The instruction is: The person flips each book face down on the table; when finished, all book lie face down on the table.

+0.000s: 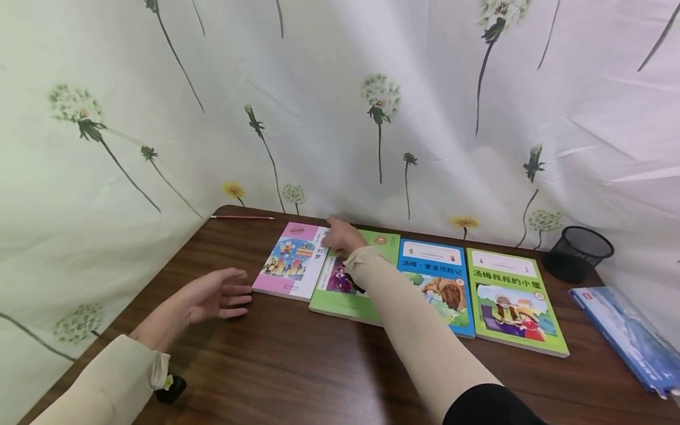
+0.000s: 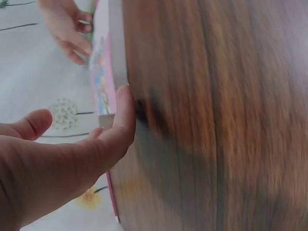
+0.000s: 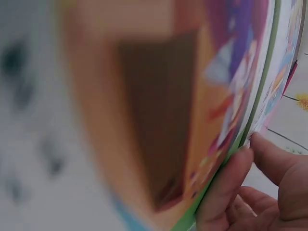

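Note:
Several picture-cover books lie in a row on the brown table. Leftmost is the pink book [image 1: 287, 262], then the green book [image 1: 340, 301], partly hidden by my right forearm. My left hand [image 1: 218, 298] is beside the pink book's lower left corner, fingers spread loosely and nothing held. In the left wrist view its index fingertip is right at the pink book [image 2: 103, 77]. Over at the far edge, my right hand [image 1: 344, 236] reaches across the tops of the pink and green books. Its thumb and index fingertips are at the green book's edge in the right wrist view.
Right of these lie a blue book [image 1: 435, 268] and a yellow-green book [image 1: 517, 301]. A black mesh pen cup [image 1: 576, 254] stands at the back right, a blue glossy packet [image 1: 629, 339] before it. At the back left lies a pencil [image 1: 241, 218]. A dandelion-print cloth [image 1: 329, 118] hangs behind.

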The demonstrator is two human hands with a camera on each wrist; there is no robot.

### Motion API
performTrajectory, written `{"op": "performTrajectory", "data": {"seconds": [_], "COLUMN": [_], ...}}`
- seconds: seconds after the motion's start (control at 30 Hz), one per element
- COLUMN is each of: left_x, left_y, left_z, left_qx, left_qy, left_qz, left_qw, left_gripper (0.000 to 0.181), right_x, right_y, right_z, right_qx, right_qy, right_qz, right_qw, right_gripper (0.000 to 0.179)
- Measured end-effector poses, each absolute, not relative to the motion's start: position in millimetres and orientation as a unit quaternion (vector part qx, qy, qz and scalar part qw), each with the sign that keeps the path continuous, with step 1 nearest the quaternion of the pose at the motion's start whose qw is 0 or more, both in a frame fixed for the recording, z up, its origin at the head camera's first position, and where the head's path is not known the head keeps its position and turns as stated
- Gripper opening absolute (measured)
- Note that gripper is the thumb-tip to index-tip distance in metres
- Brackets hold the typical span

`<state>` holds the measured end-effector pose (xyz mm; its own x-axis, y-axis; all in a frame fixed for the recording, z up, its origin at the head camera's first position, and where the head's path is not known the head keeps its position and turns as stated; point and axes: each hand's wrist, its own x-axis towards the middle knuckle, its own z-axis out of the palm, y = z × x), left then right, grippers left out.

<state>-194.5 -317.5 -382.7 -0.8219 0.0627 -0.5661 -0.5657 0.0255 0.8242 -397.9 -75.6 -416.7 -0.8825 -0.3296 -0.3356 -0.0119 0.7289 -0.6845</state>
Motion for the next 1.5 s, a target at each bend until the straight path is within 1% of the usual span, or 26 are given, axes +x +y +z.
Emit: {"op": "performTrajectory", "data": {"seconds": [0.17, 0.27, 0.4, 0.53, 0.8, 1.0, 1.07, 1.3, 1.33, 1.4, 1.5], "left_x": [-193.0, -194.7, -196.8, -197.1, -202.2, -211.7, -214.9, -224.5, -225.3, -226.5, -227.0], "left_y": [-316.9, -317.2, -319.8, -322.0, -319.7, -310.5, -306.2, -294.0, -292.9, -290.8, -289.0], "left_z": [-382.7, -383.3, -385.0, -387.9, -390.9, -392.7, -393.1, -396.6, -397.2, -398.6, -400.6], "left_qx": [-0.198, -0.211, -0.225, -0.239, -0.258, -0.241, -0.241, -0.233, -0.23, -0.227, -0.223], "left_qy": [0.611, 0.586, 0.566, 0.562, 0.587, 0.653, 0.668, 0.705, 0.711, 0.727, 0.744], "left_qz": [0.729, 0.747, 0.76, 0.76, 0.737, 0.683, 0.67, 0.64, 0.635, 0.621, 0.604], "left_qw": [0.237, 0.231, 0.227, 0.223, 0.214, 0.22, 0.215, 0.196, 0.192, 0.184, 0.177], "left_gripper": [0.07, 0.062, 0.046, 0.039, 0.036, 0.039, 0.038, 0.021, 0.021, 0.028, 0.048], "right_x": [-393.6, -391.1, -387.6, -385.9, -390.2, -396.6, -397.7, -396.7, -395.9, -394.3, -391.6], "right_y": [-82.2, -83.7, -84.2, -85.1, -87.9, -88.8, -88.2, -84.2, -82.9, -79.7, -74.2], "right_z": [-418.9, -417.4, -413.6, -411.5, -413.7, -417.5, -418.3, -416.5, -415.5, -413.4, -409.7], "right_qx": [-0.083, -0.081, -0.077, -0.071, -0.056, -0.048, -0.049, -0.061, -0.064, -0.074, -0.086], "right_qy": [0.914, 0.918, 0.922, 0.922, 0.916, 0.915, 0.915, 0.911, 0.909, 0.903, 0.887], "right_qz": [-0.329, -0.324, -0.319, -0.321, -0.336, -0.336, -0.336, -0.343, -0.347, -0.356, -0.386], "right_qw": [0.22, 0.212, 0.204, 0.205, 0.213, 0.217, 0.215, 0.221, 0.224, 0.229, 0.238], "right_gripper": [0.07, 0.067, 0.068, 0.069, 0.072, 0.074, 0.075, 0.079, 0.08, 0.081, 0.081]}}
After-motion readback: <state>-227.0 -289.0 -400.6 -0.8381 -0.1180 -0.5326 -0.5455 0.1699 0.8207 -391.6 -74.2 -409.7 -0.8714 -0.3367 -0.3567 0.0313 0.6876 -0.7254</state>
